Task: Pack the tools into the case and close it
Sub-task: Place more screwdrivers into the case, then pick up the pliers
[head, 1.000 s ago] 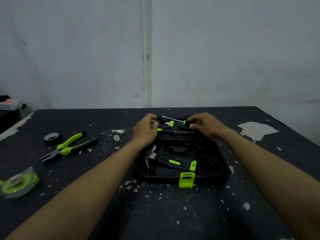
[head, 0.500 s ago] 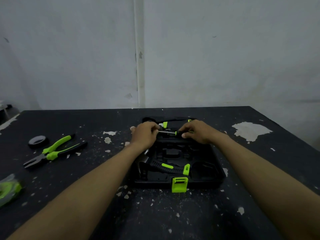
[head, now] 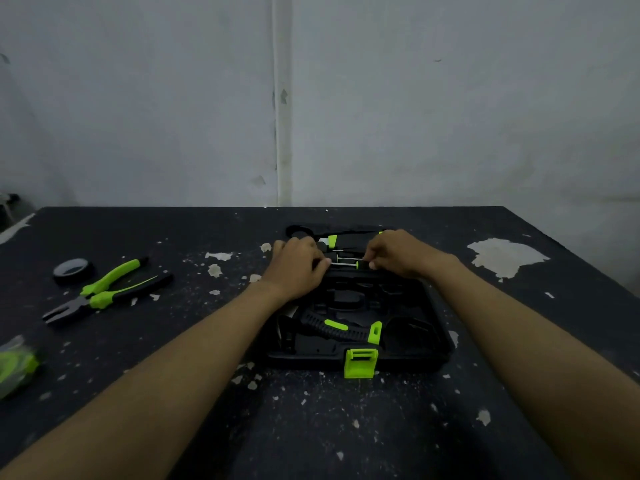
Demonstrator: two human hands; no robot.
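The black case lies open in the middle of the worktop, a hammer seated in its near part. Over its far edge both hands hold a small screwdriver level between them: the left hand pinches the shaft end, and the right hand pinches the handle end. Pliers lie well to the left.

Both my arms reach forward. My left hand and right hand, fingers curled, pinch the ends of a screwdriver.
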